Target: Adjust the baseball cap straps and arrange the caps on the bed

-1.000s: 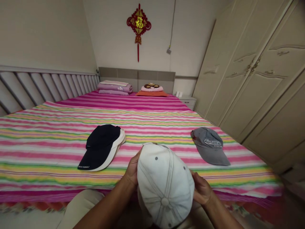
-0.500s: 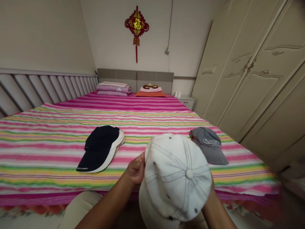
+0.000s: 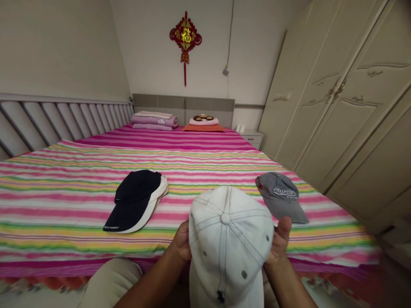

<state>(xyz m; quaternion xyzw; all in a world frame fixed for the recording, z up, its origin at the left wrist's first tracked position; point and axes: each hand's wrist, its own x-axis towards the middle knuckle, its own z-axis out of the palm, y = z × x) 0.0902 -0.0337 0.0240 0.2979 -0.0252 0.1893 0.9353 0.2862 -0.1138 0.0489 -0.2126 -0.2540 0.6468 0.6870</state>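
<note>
A white baseball cap (image 3: 237,239) with a button on top and a small dark emblem at its front is held up before me, brim toward my body. My left hand (image 3: 182,242) grips its left side, the fingertips hidden behind the cap. At the opposite side, my right hand (image 3: 280,242) holds the cap with its thumb raised and the other fingers partly hidden. Left of it on the bed lie stacked caps, a navy cap (image 3: 136,192) over a cream cap (image 3: 163,188). A grey cap (image 3: 282,196) with white lettering rests to the right.
The bed (image 3: 80,171) has a striped cover. Folded purple bedding (image 3: 154,121) and an orange-and-pink stack (image 3: 203,124) sit by the headboard (image 3: 212,107). A slatted rail (image 3: 58,115) runs along the left; a wardrobe (image 3: 334,119) and nightstand (image 3: 253,138) stand right.
The white cap has turned so its emblem faces me and its button has shifted left. My right hand, mostly hidden before, now shows at the cap's right side with its thumb up.
</note>
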